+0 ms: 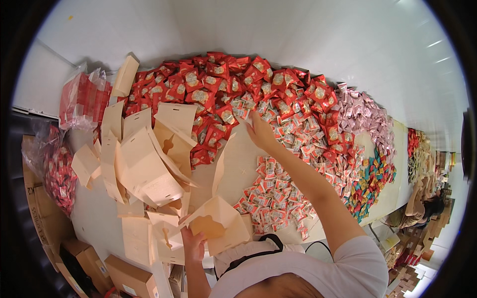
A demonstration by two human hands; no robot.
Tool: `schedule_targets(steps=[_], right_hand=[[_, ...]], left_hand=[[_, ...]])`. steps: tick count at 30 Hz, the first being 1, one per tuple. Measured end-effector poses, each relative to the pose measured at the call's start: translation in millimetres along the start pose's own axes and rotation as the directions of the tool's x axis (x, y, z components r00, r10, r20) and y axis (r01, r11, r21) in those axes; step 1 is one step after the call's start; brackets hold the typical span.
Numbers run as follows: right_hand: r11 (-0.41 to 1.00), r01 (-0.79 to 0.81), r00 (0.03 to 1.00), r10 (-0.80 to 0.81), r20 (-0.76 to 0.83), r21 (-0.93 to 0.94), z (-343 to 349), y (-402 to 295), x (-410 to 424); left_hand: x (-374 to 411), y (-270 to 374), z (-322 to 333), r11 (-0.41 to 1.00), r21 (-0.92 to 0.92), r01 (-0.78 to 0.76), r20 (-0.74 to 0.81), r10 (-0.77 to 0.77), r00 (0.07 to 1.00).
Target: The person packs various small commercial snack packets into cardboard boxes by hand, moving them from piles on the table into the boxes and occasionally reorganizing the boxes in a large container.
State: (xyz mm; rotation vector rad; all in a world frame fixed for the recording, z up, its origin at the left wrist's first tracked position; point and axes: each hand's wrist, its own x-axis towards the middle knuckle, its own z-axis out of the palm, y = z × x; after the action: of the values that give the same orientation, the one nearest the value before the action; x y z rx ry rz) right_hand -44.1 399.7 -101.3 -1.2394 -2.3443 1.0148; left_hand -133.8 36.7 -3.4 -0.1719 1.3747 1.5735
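Note:
My left hand (pixel 194 244) grips the edge of an open cream paperboard box (pixel 233 227) with a shaped cut-out in its side, held near my body. My right hand (pixel 259 131) reaches out over the table, its fingertips at the near edge of the heap where small white-and-red packets (pixel 241 103) meet larger red foil packets (pixel 199 97). Whether anything is between those fingers is hidden. Beneath my right forearm spread more white-and-red packets (pixel 277 184). Several folded cream boxes (pixel 149 164) lie stacked loosely to the left of the held box.
Pink packets (pixel 363 110) and multicoloured wrapped sweets (pixel 369 186) lie farther right. At the left are red bags in clear plastic (pixel 84 98), a plastic sack of red packets (pixel 59 173) and cardboard cartons (pixel 130 275). Another person (pixel 413 212) is at the far right.

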Motion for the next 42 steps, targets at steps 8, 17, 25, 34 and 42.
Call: schedule_targets(steps=[8,17,25,34,42], right_hand=[[0.93,-0.033,0.996,0.059,0.06,-0.365,50.9,-41.0,63.9],[0.758,-0.138,0.937,0.309,-0.163,0.637,-49.0,21.4,-57.8],[0.871,-0.2,0.675,0.454,-0.581,0.449,-222.5,160.6,-131.2],[0.89,-0.449,0.736,0.315,-0.599,-0.083,-268.5,256.9,2.4],[0.817,0.004,0.778,0.36,-0.515,0.576,-304.2,259.6,-112.1]], left_hand=[[-13.4,3.2,10.0,0.991,-0.107,-0.076,-0.06,0.069,0.996],[-15.4,8.7,27.1,0.997,-0.025,-0.069,0.084,0.071,0.994],[-19.6,-3.1,85.2,0.996,0.091,0.009,0.167,-0.024,0.986],[-81.7,-47.5,82.1,0.904,0.426,-0.035,-0.166,0.116,0.979],[-115.1,-83.5,134.6,0.991,0.123,-0.061,-0.018,0.064,0.998]])
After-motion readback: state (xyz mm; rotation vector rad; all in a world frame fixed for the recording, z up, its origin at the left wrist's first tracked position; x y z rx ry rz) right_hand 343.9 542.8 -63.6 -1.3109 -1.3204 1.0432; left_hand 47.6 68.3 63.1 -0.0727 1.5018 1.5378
